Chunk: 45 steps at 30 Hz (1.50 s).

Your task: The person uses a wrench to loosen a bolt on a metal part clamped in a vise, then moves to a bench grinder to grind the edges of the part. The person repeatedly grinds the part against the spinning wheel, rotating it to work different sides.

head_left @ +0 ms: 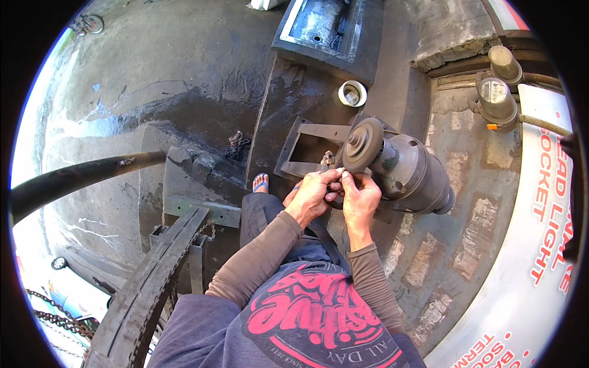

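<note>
A stained concrete floor [202,49] spreads across the left and upper part of the view, while a white signboard [527,245] with red lettering curves down the right rim. At lower left, a long dark beam [144,276] slants up toward a metal plate [226,214], and above it a thick black pipe [86,181] bows in from the left. A rectangular basin [313,24] sits at the top. Right of centre lies a grimy grinder [417,172], its round wheel [363,144] facing left, beside a flat-bar metal frame [322,130]. Two round meters [497,101] stand near the signboard's upper end. The left hand [314,195] and right hand [359,197] are close together just below the wheel, fingers curled, thumbs and fingertips meeting in a pinch; whatever they grip is too small and covered to identify. Above the basin-side end of the grinder is a white-rimmed bowl [342,95]. Smallest is a brassy metal piece [328,159], just beyond the left hand's fingers and near the wheel's left edge; whether that hand holds it, I cannot tell.
</note>
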Available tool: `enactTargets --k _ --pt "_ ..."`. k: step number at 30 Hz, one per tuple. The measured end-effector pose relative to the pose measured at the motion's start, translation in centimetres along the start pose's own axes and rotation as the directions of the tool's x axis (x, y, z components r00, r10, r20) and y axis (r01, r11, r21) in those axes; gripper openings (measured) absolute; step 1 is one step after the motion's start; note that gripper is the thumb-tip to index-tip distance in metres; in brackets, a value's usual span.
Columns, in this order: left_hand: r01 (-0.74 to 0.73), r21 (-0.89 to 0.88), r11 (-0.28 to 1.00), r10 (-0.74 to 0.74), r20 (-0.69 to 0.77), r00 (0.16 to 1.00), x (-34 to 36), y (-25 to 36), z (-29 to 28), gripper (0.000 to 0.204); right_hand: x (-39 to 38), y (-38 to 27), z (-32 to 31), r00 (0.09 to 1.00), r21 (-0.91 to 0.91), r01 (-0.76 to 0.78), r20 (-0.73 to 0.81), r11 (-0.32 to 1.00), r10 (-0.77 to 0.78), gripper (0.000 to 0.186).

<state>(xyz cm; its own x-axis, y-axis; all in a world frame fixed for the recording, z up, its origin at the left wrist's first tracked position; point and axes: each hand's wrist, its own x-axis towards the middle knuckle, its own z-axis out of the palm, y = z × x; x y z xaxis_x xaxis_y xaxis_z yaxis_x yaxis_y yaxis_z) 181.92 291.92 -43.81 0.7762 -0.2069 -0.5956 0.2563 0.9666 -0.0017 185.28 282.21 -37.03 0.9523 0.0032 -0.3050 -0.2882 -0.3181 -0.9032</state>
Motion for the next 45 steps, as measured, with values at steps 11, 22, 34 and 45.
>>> enactTargets --k 11,22,34,45 --pt "-0.014 0.188 0.982 0.006 0.043 0.999 -0.6 0.0 0.9 0.014 0.8 0.2 -2.0 0.998 -0.188 0.062 0.014 0.98 -0.061 0.018" --pt "0.006 0.272 0.962 -0.005 -0.003 1.0 -1.0 -0.3 -0.1 0.016 -0.2 1.6 -3.4 0.987 -0.265 0.09 0.151 0.96 -0.05 0.029" --pt "-0.006 0.094 0.996 0.013 -0.08 0.997 0.5 -0.5 0.7 0.014 1.0 1.7 -1.6 0.998 -0.02 0.051 0.03 0.999 -0.05 0.018" --pt "-0.021 0.294 0.956 0.026 -0.013 1.0 -0.5 0.3 0.9 0.015 1.1 -0.1 -3.0 0.994 -0.094 -0.007 0.109 0.996 0.017 0.017"
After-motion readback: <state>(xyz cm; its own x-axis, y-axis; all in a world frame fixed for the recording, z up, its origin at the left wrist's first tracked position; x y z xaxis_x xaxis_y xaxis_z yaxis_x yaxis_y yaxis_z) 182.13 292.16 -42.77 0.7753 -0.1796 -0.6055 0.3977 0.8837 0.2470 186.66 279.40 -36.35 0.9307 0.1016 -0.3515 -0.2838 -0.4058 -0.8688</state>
